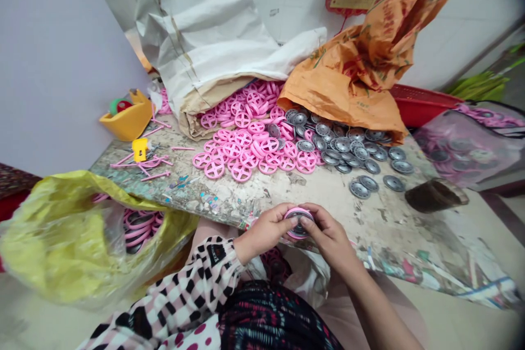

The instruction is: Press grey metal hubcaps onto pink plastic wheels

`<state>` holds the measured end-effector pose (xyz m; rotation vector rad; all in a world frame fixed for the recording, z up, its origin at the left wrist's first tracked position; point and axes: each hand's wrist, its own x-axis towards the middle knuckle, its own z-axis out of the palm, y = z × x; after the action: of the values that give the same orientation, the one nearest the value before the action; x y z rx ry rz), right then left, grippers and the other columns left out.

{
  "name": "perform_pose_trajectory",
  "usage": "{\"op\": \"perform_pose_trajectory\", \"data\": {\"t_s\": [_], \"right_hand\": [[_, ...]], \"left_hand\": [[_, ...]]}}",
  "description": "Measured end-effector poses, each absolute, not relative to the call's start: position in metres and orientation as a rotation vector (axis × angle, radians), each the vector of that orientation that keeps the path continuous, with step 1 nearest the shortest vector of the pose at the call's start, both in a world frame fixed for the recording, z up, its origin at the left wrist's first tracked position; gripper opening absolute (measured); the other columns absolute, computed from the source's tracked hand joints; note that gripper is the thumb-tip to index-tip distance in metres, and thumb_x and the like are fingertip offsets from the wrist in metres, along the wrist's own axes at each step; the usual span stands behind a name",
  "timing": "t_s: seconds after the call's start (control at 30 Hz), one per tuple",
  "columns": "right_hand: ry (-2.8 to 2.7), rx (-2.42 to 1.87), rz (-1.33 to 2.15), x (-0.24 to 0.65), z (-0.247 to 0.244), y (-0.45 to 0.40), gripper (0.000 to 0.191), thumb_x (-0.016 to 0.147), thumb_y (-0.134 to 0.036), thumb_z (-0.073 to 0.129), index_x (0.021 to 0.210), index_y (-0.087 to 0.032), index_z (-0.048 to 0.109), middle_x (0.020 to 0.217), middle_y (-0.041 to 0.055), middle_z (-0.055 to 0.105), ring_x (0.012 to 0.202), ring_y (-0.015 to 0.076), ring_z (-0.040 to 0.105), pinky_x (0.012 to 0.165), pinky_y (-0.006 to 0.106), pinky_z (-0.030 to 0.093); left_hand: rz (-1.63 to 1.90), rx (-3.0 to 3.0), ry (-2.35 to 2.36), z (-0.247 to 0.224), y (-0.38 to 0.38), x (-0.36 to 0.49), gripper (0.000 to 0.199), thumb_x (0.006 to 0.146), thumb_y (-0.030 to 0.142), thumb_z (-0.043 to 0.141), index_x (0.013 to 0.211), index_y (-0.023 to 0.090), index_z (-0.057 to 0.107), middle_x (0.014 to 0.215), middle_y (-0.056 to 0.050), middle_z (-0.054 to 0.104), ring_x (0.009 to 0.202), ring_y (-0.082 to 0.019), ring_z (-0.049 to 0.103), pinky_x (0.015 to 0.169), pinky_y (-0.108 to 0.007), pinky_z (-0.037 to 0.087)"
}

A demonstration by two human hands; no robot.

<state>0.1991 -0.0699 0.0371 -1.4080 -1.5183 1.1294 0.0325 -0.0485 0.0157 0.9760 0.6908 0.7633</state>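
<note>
Both of my hands hold one small toy wheel (299, 222), a grey hub disc set in a pink rim, just over the table's front edge. My left hand (271, 228) grips its left side, with the thumb on the grey face. On the other side, my right hand (328, 231) presses its thumb on the disc too, its fingers curled behind the rim. Beyond them lies a heap of pink spoked wheel rims (241, 153), spilling from a white sack (213, 22). Grey hub discs (344, 145) spread out from under an orange sack (353, 71).
A dark cup-like container (430, 195) lies at the table's right. To the left are pink sticks (143, 164) and a yellow container (127, 117). A yellow bag (61, 235) holds pink-and-grey wheels (141, 227). A clear bag (459, 145) and a red basket (422, 104) stand at right.
</note>
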Motion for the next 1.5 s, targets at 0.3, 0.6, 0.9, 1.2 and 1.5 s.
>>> {"op": "perform_pose_trajectory", "data": {"t_s": [0.3, 0.6, 0.9, 1.2, 1.5], "right_hand": [[-1.475, -1.488, 0.986, 0.188, 0.021, -0.082, 0.033, 0.085, -0.047, 0.056, 0.106, -0.022, 0.059, 0.099, 0.0053, 0.066, 0.089, 0.0200, 0.061, 0.080, 0.033, 0.049], [-1.493, -1.505, 1.027, 0.189, 0.009, -0.079, 0.036, 0.086, -0.049, 0.053, 0.109, -0.021, 0.056, 0.092, 0.0048, 0.068, 0.081, 0.0205, 0.064, 0.073, 0.033, 0.052], [-2.040, -1.564, 0.634, 0.202, 0.001, -0.106, 0.031, 0.092, -0.037, 0.048, 0.119, -0.024, 0.057, 0.108, 0.0087, 0.062, 0.099, 0.0231, 0.059, 0.084, 0.037, 0.049], [-1.825, -2.003, -0.090, 0.315, 0.001, -0.011, 0.052, 0.090, -0.051, 0.042, 0.123, -0.014, 0.057, 0.122, 0.0178, 0.049, 0.118, 0.0313, 0.044, 0.100, 0.050, 0.037], [-1.438, -2.572, -0.152, 0.415, 0.008, 0.096, 0.068, 0.094, -0.046, 0.029, 0.144, 0.001, 0.029, 0.146, 0.0289, 0.029, 0.139, 0.0356, 0.020, 0.111, 0.049, 0.017]], "left_hand": [[0.771, 0.897, 0.750, 0.021, -0.053, 0.036, 0.040, 0.073, 0.046, 0.065, 0.097, 0.015, 0.056, 0.090, -0.005, 0.055, 0.081, -0.017, 0.055, 0.064, -0.028, 0.050], [0.718, 1.201, 0.944, 0.015, -0.048, 0.031, 0.024, 0.079, 0.025, 0.053, 0.099, 0.015, 0.061, 0.093, -0.006, 0.062, 0.091, -0.019, 0.057, 0.083, -0.033, 0.047], [0.876, 1.580, 1.161, 0.000, -0.017, 0.013, 0.043, 0.080, 0.022, 0.055, 0.123, 0.019, 0.054, 0.113, -0.010, 0.062, 0.099, -0.019, 0.059, 0.089, -0.037, 0.047], [0.966, 2.237, 1.233, -0.029, -0.012, 0.026, 0.034, 0.091, 0.024, 0.043, 0.122, 0.016, 0.054, 0.115, -0.010, 0.059, 0.107, -0.021, 0.052, 0.095, -0.042, 0.044], [0.959, 2.248, 1.296, -0.025, -0.013, 0.025, 0.033, 0.090, 0.023, 0.044, 0.120, 0.017, 0.056, 0.113, -0.010, 0.061, 0.105, -0.021, 0.055, 0.093, -0.041, 0.047]]}}
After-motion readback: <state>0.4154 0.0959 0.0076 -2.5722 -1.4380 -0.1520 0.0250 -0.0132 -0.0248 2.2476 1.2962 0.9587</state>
